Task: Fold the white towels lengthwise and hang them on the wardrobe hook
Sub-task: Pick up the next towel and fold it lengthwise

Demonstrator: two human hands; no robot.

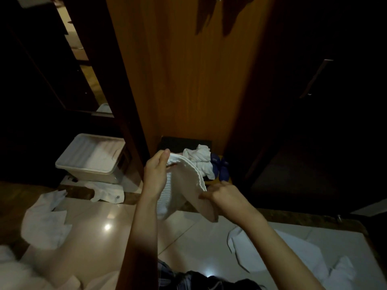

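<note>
You're mid-fold: left hand [156, 174] pinches the white towel's [184, 185] top edge, right hand [225, 196] grips its four-o'clock edge. Next, I'd judge, align edges lengthwise.

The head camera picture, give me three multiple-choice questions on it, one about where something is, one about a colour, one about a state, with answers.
1. Where is the plastic bin?
A. On the floor left of the wooden wardrobe panel
B. Inside the wardrobe
C. In the person's lap

2. What colour are the slippers in the wardrobe's bottom?
A. Red
B. Blue
C. Yellow

3. How is the towel being held?
A. Lying flat on the floor
B. Hanging from a hook
C. Held up by both hands

Answers:
1. A: the plastic bin stands on the floor left of the wooden wardrobe panel.
2. B: the slippers are blue.
3. C: the left hand and right hand each pinch the towel.
</note>
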